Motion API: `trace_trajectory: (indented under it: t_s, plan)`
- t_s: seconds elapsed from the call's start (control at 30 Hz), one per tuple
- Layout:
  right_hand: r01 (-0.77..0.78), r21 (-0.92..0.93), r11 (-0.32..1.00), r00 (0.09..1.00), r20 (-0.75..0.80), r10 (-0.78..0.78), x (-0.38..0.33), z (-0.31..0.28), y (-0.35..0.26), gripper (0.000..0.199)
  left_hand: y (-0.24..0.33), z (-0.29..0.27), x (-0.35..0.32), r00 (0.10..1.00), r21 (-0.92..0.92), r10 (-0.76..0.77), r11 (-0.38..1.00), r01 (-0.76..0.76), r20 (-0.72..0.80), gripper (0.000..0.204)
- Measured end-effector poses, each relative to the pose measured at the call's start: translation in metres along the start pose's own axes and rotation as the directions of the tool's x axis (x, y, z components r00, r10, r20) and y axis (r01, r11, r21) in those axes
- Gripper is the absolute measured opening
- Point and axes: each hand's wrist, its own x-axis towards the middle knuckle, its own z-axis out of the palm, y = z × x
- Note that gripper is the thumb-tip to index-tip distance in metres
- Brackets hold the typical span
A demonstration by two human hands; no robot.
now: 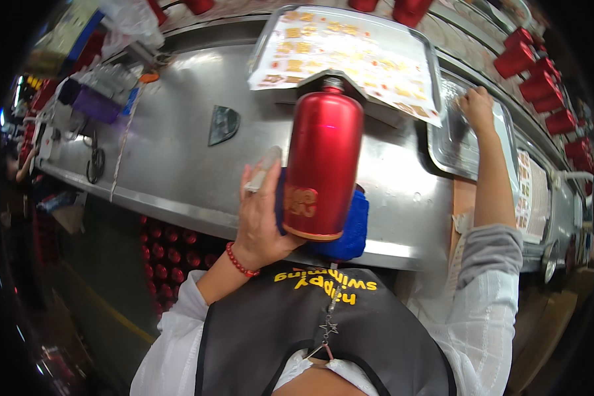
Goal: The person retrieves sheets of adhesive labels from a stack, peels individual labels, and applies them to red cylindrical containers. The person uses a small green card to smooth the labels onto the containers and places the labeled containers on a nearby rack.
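A glossy red metal bottle (pixel 327 148) with a bare threaded neck stands tilted before me, gold markings near its base. My left hand (pixel 264 214) is closed around its lower left side. A small whitish piece (pixel 268 168) shows at that hand's fingers; its kind is unclear. Behind and below the bottle lies a blue cloth (pixel 350 231). To the far right, my right hand (pixel 477 109) is over a shallow metal tray (pixel 435 155), its fingers bent together; whatever they hold is hidden. A dark green, round-edged flat piece (pixel 224 125) rests on the metal table (pixel 178 152).
A larger tray (pixel 435 59) bears a white sheet of gold and red decals (pixel 350 49). An angled metal stand (pixel 356 89) is behind the bottle. Scissors (pixel 95 162) and a purple bottle (pixel 92 102) are at left. Red bottles (pixel 541 82) line the far right; more (pixel 171 254) stand below.
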Motion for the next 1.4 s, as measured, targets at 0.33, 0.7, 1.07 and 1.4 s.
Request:
trace_trajectory:
  t_s: [0.33, 0.7, 1.07, 1.4]
  plan:
    - [0.096, 0.76, 0.643, 0.981, 0.036, -0.189, -0.043, -0.202, -0.162, 0.024, -0.003, -0.011, 0.002, 0.992, -0.017, -0.018, 1.0, 0.02, 0.121, 0.102]
    - [0.211, 0.896, 0.391, 0.905, -0.028, -0.424, -0.093, -0.272, -0.252, 0.019, -0.004, -0.007, 0.002, 0.998, -0.083, 0.062, 0.995, -0.061, 0.018, 0.101]
    - [0.328, 0.779, 0.534, 0.921, -0.138, -0.364, -0.085, -0.217, -0.287, 0.018, -0.004, -0.007, 0.041, 0.971, -0.766, -0.238, 0.629, 0.131, -0.03, 0.093]
    - [0.394, 0.702, 0.593, 0.917, -0.343, -0.203, -0.089, -0.2, -0.287, 0.016, -0.005, 0.015, 0.073, 0.963, -0.809, -0.258, 0.55, 0.206, 0.07, 0.087]
